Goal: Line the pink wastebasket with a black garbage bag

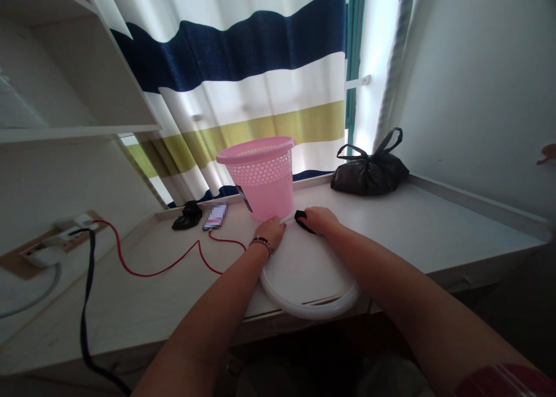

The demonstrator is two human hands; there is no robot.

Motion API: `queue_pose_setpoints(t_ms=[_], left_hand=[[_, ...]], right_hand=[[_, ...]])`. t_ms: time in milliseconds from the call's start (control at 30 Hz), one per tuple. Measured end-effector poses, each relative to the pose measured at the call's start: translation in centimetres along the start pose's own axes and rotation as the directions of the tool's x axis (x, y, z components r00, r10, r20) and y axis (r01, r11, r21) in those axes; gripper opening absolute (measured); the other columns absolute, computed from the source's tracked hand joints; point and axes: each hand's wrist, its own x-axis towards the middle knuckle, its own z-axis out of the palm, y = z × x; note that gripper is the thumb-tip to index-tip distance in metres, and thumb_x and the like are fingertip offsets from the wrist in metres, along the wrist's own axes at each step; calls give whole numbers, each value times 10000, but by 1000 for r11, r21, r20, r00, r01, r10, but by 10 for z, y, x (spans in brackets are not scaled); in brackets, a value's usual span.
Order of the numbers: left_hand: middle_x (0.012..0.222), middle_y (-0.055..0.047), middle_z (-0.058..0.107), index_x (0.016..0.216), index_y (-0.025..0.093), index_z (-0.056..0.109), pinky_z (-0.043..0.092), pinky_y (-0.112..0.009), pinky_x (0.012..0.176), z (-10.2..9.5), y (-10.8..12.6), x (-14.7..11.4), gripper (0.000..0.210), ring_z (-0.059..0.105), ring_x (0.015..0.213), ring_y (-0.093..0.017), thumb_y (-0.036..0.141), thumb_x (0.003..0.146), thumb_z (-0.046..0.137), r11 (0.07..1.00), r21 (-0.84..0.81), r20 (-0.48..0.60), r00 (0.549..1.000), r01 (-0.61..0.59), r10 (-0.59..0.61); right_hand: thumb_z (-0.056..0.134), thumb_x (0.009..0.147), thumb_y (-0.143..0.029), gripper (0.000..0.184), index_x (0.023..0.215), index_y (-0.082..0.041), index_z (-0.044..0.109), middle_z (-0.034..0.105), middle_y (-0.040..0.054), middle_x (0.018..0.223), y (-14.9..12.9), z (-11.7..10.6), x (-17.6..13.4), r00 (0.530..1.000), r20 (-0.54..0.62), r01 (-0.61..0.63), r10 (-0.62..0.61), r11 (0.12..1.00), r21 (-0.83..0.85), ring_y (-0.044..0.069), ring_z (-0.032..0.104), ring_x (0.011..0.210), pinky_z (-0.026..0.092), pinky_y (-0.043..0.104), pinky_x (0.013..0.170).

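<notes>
A white tube-like ring [310,310] lies on the white desk, its near curve by the front edge. My left hand [270,233], with a beaded bracelet on the wrist, is closed on the far side of this ring. Close beside it, my right hand [320,218] is closed around a small black piece [304,220] at the ring's far side. Whether that piece is wrapped on the ring or loose, I cannot tell. Just behind my hands stands a pink plastic basket [267,188], upright, with a perforated band below its rim.
A tied black plastic bag [369,174] sits at the back right. To the left lie a small black bundle [187,215] and a phone [215,216] with a red cable [150,274] running to the power strip [65,240]. A striped curtain [260,72] hangs behind the desk [386,229].
</notes>
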Motion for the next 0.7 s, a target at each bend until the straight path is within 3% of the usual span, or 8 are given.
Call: queue_pose_setpoints(t_ms=[300,500,700], left_hand=[[1011,-133,680,1055,168,575,444,-341,778,1,-3,-1,406,633,926,-265,518,935,408,1000,-19,-23,1000,10,-11],[1030,-122,683,1041,174,578,439,-318,754,1,-6,1,414,631,914,-248,534,930,405,995,-96,19,1000,11,-9],[1041,-123,684,1051,168,592,443,-320,776,-4,-3,-2,434,626,940,-252,544,923,418,991,-127,41,999,34,-29]], right_hand=[[505,825,-654,582,1000,-138,710,689,201,1015,4,7,10,994,40,-99,99,995,7,311,641,979,444,360,844],[591,756,-627,585,1029,-123,706,696,193,1014,12,8,25,969,147,-213,198,972,94,295,663,923,468,334,782],[700,670,-548,572,1046,-117,718,720,150,943,22,5,32,956,240,-217,169,958,188,251,673,799,485,298,688]])
